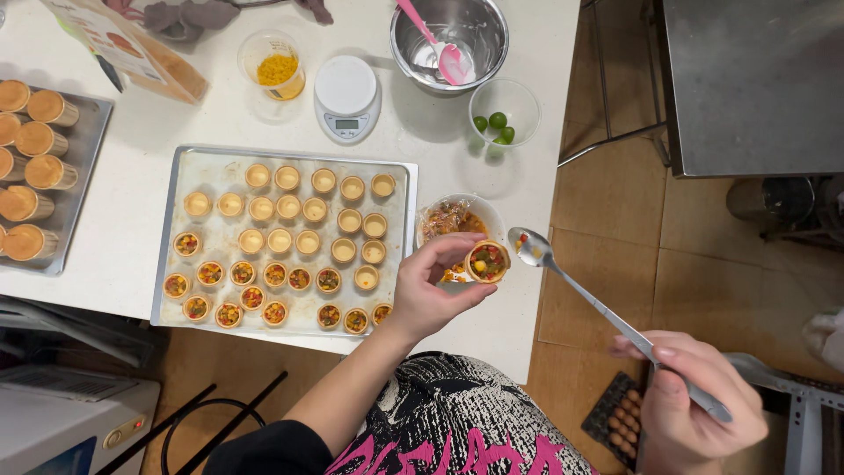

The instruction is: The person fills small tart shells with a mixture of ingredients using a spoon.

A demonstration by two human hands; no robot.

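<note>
While a filled tartlet shell is pinched in the left hand, a long spoon is gripped by the right hand; filling appears underway, and setting the shell on the baking tray left of that grip seems due.

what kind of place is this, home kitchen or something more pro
Probably a small catering or pastry prep kitchen. A baking tray holds rows of little pastry cups, a digital scale and steel mixing bowl sit on the white counter, and the left hand holds a filled cup beside the right hand's spoon.
</note>
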